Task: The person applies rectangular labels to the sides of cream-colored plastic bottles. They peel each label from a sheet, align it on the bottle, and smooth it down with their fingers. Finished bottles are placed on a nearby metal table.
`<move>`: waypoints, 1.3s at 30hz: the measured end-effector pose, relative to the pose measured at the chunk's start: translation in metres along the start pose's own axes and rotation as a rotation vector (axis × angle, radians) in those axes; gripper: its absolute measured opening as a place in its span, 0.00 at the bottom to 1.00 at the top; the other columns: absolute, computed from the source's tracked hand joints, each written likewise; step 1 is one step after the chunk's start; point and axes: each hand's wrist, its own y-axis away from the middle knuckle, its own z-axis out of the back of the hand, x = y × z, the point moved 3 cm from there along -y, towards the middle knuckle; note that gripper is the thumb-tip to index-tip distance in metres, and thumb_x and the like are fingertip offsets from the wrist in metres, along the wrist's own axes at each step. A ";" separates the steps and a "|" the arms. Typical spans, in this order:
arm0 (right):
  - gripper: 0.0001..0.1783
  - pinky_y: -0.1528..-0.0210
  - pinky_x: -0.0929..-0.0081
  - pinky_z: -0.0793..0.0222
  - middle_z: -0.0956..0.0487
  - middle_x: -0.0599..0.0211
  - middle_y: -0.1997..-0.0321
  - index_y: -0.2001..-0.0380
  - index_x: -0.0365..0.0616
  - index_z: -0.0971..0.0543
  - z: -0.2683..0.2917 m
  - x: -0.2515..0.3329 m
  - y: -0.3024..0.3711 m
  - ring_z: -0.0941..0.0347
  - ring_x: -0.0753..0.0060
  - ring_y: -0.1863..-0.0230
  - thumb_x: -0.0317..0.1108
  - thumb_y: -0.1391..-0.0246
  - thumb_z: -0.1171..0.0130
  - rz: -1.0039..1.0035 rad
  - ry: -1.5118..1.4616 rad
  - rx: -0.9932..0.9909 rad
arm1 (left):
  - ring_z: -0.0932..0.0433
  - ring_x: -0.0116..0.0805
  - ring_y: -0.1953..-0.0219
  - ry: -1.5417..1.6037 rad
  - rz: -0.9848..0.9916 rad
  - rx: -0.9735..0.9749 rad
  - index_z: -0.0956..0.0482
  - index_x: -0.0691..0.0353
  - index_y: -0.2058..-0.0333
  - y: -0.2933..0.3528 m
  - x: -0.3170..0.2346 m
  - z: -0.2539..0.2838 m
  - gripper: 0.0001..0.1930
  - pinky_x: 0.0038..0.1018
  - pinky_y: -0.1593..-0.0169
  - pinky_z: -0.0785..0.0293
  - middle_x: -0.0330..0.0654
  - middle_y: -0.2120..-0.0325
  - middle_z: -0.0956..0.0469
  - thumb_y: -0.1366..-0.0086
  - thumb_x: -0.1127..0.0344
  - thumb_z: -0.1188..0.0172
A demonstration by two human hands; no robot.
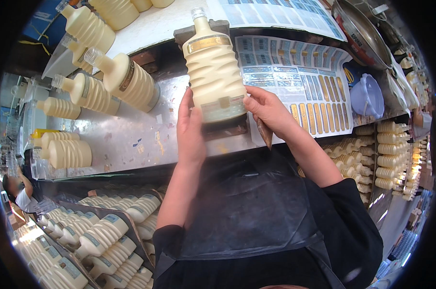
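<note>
A cream ribbed bottle [215,77] with a clear threaded neck lies in front of me, its neck pointing away. It rests against a dark grey block. A gold label crosses its shoulder, and a pale label [222,103] is near its base. My left hand [191,126] grips the bottle's left side, thumb along its front. At the right lower edge my right hand [272,110] presses thumb and fingers to the bottle. Tucked in that same hand is a brown pointed tool [264,133], its tip toward me; its upper end is hidden.
Label sheets [319,91] in blue and gold lie right of the bottle. A lavender bucket [367,96] and a round metal pan [364,36] stand beyond. Several cream bottles [133,82] occupy the metal table's left side. Racks of bottles [102,236] fill the lower left; another person is at far left.
</note>
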 end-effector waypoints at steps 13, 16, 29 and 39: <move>0.26 0.74 0.81 0.31 0.18 0.70 0.70 0.38 0.39 0.24 -0.003 -0.005 -0.001 0.27 0.84 0.76 0.38 0.36 0.38 0.040 0.074 -0.080 | 0.35 0.38 0.31 -0.118 0.015 -0.023 0.44 0.67 0.27 0.001 0.002 -0.002 0.32 0.34 0.29 0.39 0.50 0.31 0.36 0.26 0.69 0.45; 0.30 0.60 0.86 0.35 0.24 0.79 0.66 0.34 0.37 0.27 -0.002 -0.005 0.000 0.33 0.89 0.64 0.43 0.32 0.38 -0.001 0.072 -0.041 | 0.35 0.38 0.31 -0.126 0.011 -0.023 0.44 0.67 0.27 0.001 0.003 -0.001 0.32 0.34 0.29 0.39 0.50 0.31 0.36 0.26 0.69 0.45; 0.28 0.67 0.83 0.30 0.20 0.72 0.67 0.37 0.37 0.25 -0.003 -0.004 0.000 0.27 0.85 0.69 0.42 0.35 0.36 0.031 0.066 -0.068 | 0.36 0.37 0.31 -0.132 0.008 -0.023 0.43 0.67 0.27 0.001 0.003 -0.001 0.31 0.34 0.29 0.40 0.49 0.31 0.36 0.26 0.71 0.46; 0.32 0.60 0.86 0.34 0.23 0.78 0.66 0.34 0.36 0.27 -0.004 -0.004 0.000 0.32 0.89 0.65 0.43 0.34 0.36 0.042 0.082 -0.052 | 0.36 0.37 0.30 -0.086 0.017 -0.017 0.44 0.68 0.27 0.001 0.006 0.001 0.31 0.34 0.28 0.40 0.49 0.30 0.38 0.25 0.71 0.47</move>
